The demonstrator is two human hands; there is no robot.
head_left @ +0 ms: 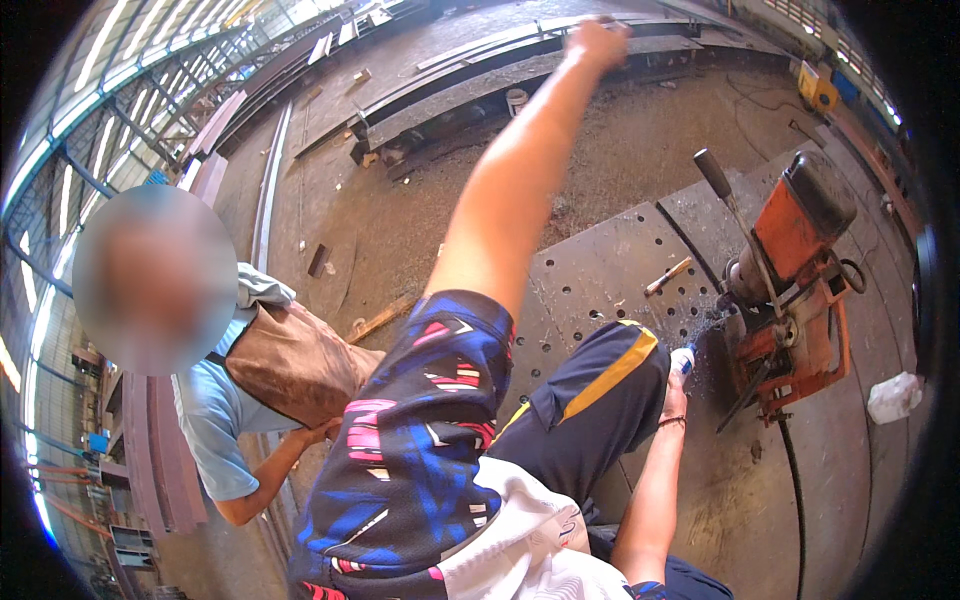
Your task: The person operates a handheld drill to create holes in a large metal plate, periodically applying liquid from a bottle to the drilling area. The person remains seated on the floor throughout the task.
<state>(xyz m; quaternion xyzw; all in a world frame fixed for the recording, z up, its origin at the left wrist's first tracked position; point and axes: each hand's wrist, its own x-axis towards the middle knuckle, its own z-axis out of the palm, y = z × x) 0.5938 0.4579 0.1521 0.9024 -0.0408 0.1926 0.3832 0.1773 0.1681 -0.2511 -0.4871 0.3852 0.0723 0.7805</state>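
Note:
My left arm stretches far out and up across the view. At its end my left hand point(598, 45) is raised high, its fingers curled together; nothing shows in them, though the hand is small and slightly blurred. Beside my bent knee, my right hand point(675, 398) is closed round a small white-and-blue plastic bottle point(683, 360). The bottle is near an orange magnetic drill point(795, 240) with a black top and a long lever handle point(712, 172). Metal shavings point(708, 325) lie by the drill. A short wooden-handled tool point(668, 277) rests on the perforated steel plate point(590, 265).
At the left a person in a light-blue shirt and brown apron point(295, 355) is close to my left arm. Long steel beams point(440, 115) lie ahead. A black cable point(793, 490) trails from the drill, and a clear plastic bag point(895, 397) sits right of it.

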